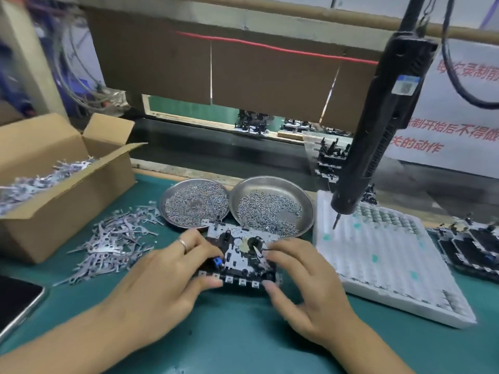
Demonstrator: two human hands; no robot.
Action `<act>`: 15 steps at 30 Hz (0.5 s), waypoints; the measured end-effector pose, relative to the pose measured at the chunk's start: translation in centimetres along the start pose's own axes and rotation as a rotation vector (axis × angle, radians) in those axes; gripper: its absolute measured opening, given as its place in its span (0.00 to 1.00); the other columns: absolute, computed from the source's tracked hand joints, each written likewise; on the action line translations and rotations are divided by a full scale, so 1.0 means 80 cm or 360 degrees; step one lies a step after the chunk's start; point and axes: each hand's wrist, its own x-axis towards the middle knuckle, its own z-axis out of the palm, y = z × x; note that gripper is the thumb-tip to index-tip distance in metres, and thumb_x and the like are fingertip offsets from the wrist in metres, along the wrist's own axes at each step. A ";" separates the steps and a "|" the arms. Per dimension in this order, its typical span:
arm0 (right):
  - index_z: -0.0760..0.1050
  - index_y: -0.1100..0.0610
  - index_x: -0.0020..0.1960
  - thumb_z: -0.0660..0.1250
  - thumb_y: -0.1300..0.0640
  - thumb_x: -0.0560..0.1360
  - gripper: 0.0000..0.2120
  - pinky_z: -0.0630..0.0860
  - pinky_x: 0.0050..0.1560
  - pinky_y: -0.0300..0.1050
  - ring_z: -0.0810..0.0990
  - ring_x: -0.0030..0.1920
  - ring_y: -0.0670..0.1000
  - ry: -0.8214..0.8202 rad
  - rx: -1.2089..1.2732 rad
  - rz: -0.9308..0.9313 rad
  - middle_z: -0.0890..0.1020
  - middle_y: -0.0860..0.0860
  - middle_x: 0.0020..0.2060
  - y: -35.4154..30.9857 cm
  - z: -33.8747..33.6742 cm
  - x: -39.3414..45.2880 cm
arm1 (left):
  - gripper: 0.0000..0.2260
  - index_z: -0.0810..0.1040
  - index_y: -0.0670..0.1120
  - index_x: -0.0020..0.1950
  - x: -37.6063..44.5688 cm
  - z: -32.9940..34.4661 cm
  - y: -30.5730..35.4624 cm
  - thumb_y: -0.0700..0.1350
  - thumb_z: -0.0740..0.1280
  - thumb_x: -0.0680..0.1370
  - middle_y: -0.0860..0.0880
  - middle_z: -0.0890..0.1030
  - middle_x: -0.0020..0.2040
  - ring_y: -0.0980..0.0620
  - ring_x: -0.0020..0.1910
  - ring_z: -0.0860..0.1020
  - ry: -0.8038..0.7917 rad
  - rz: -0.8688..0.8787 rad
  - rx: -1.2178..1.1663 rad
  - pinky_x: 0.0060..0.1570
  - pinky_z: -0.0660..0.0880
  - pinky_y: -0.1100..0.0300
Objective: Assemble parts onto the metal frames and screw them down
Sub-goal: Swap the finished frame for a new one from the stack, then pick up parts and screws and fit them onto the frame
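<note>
Left hand: your left hand (164, 268) grips the grey perforated metal frame (243, 255), fingers curled round its edge.
Right hand: your right hand (305, 276) pinches a thin silver metal lever (258, 251) onto it.

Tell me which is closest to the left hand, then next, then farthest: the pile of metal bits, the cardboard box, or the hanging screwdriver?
From the left hand:
1. Pile of metal bits, just beside it, to its left.
2. Cardboard box, behind the pile, far left.
3. Hanging screwdriver, up on the right.
</note>
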 end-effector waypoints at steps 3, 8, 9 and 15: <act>0.76 0.59 0.57 0.68 0.44 0.74 0.20 0.72 0.60 0.46 0.77 0.55 0.54 -0.0162 -0.0080 -0.0038 0.80 0.54 0.54 -0.005 0.005 0.000 | 0.11 0.79 0.54 0.51 -0.016 0.010 -0.007 0.57 0.69 0.72 0.62 0.73 0.47 0.59 0.28 0.73 -0.0172 -0.0027 0.0066 0.27 0.61 0.75; 0.79 0.57 0.57 0.66 0.42 0.75 0.20 0.75 0.57 0.47 0.78 0.57 0.52 -0.0481 -0.0177 -0.0055 0.80 0.50 0.56 -0.003 0.014 -0.003 | 0.20 0.81 0.54 0.51 -0.010 0.008 -0.030 0.66 0.59 0.73 0.58 0.79 0.48 0.58 0.35 0.79 0.0029 -0.0063 0.0287 0.34 0.71 0.65; 0.79 0.56 0.58 0.65 0.43 0.75 0.20 0.75 0.57 0.47 0.78 0.56 0.52 -0.0501 -0.0179 -0.0032 0.80 0.50 0.56 -0.003 0.016 -0.002 | 0.20 0.82 0.52 0.51 -0.004 0.004 -0.040 0.63 0.58 0.74 0.56 0.79 0.47 0.55 0.37 0.80 0.0134 -0.0120 0.0333 0.36 0.72 0.61; 0.78 0.55 0.60 0.63 0.45 0.76 0.18 0.71 0.59 0.43 0.77 0.57 0.50 -0.0542 -0.0121 0.0115 0.80 0.48 0.55 -0.004 0.019 -0.001 | 0.29 0.71 0.51 0.66 0.039 -0.012 -0.116 0.67 0.62 0.72 0.47 0.75 0.60 0.46 0.61 0.71 -0.0022 -0.0947 0.0668 0.59 0.64 0.49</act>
